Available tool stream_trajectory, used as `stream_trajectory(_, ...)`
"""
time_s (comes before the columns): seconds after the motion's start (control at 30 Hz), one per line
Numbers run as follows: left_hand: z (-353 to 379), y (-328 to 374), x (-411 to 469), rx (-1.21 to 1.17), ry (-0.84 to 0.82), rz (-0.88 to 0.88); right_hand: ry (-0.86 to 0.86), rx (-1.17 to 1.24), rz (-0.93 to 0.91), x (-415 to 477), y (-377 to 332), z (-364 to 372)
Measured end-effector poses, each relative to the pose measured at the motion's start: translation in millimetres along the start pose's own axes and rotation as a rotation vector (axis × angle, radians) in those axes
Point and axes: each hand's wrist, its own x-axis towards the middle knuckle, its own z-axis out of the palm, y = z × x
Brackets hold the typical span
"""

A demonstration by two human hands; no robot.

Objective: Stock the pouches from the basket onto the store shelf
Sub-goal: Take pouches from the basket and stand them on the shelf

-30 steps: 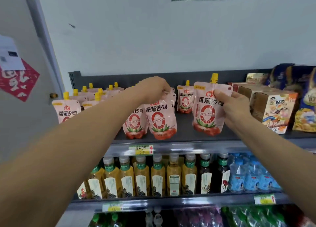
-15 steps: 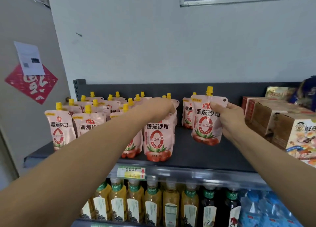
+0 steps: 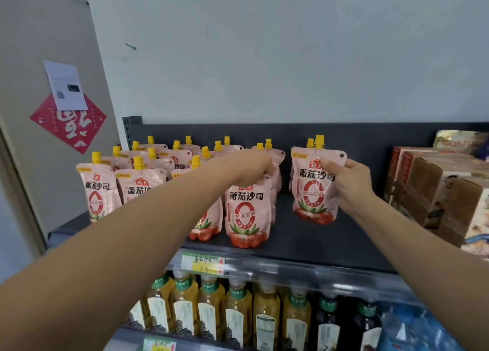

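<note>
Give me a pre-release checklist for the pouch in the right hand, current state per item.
1. Right hand grips its pouch at the upper right edge: ok.
2. Pouch upright, yellow cap up, label facing out: ok.
3. Pouch base resting on the shelf: cannot tell; it looks down, but contact is not clear.
4. Space around it: ok. Bare shelf lies between it and the cardboard boxes, and a gap separates it from the pouch under the left hand.
5. Another pouch stands directly behind it, only its cap showing: ok for backing.
6. Left hand pouch standing at the shelf front: ok.
</note>
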Motion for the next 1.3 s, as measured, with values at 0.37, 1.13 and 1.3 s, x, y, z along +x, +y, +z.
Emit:
stream_trajectory(0.37, -6.6, 0.5, -5.4, -0.253, 0.139, -0.046, 0.037, -0.073, 0.001, 24.8, 6.3, -16.0)
stream_trajectory(1.13, -14.3, 39.6, 25.6, -0.455, 0.323, -0.084, -0.193, -0.175, 0.094, 99.2, 47.5, -11.3)
stream_trajectory(1.3, -10.3, 47.9, 26.2, -0.460, 0.290, -0.097, -0.228, -0.235, 0.116, 95.0, 53.3, -18.0)
